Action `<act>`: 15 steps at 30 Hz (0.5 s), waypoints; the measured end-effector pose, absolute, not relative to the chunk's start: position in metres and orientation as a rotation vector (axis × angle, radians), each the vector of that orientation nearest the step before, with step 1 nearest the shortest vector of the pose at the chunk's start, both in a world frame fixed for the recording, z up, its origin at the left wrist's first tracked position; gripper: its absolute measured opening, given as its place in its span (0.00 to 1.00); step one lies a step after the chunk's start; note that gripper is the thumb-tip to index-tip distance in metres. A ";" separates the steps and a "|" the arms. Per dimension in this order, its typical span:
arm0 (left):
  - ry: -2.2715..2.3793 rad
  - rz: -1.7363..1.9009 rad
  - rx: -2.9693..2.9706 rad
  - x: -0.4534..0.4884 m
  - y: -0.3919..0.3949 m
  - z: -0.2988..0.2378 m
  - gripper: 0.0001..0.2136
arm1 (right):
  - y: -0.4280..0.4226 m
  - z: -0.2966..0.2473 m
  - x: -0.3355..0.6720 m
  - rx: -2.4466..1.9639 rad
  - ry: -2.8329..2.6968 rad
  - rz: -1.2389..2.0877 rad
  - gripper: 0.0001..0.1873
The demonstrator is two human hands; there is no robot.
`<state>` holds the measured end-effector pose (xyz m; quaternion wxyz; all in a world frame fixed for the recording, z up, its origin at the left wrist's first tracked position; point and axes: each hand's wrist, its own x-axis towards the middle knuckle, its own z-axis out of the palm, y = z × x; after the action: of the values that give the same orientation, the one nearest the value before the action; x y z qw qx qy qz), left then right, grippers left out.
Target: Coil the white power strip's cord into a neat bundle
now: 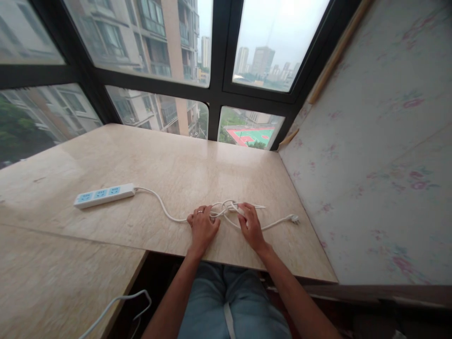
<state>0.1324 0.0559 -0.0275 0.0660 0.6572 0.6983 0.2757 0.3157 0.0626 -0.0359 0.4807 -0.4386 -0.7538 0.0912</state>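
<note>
Here I am at the worktop [176,157], and the power strip [106,194] lies flat, sockets up, with its white cord [163,205] snaking away to the right. Well to the right of the strip, between my hands, that cord gathers into a small nest of crossing loops [226,213]. My left hand [204,223], on the strip's side of the nest, has its fingers curled over the cord, thumb and forefinger closed in on it. Over on the far side from the strip, my right hand [251,226] is bent and nearly closed, fingertips gripping the strands. Past it, farthest from the strip, the plug [294,218] lies loose.

So the step in hand, as I judge it, is working those crossed strands. Any next move calls for a light pinch and a good look at which strand lies uppermost; pulling blindly could cinch the loops tight.
</note>
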 end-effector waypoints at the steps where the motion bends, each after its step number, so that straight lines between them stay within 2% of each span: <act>1: 2.118 0.840 1.968 0.132 0.056 -0.028 0.17 | 0.063 -0.033 0.323 -1.109 -1.794 0.223 0.18; 6: 2.121 0.949 1.872 0.130 0.057 -0.030 0.17 | 0.070 -0.021 0.353 -1.181 -1.770 0.403 0.13; 15: 1.990 1.013 1.808 0.125 0.060 -0.038 0.15 | 0.085 -0.045 0.367 -1.284 -1.506 0.399 0.13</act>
<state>0.1252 0.0605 -0.0378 0.1339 0.6238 0.6863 0.3493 0.3671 0.0846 -0.0448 0.5323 -0.5385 -0.6314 0.1674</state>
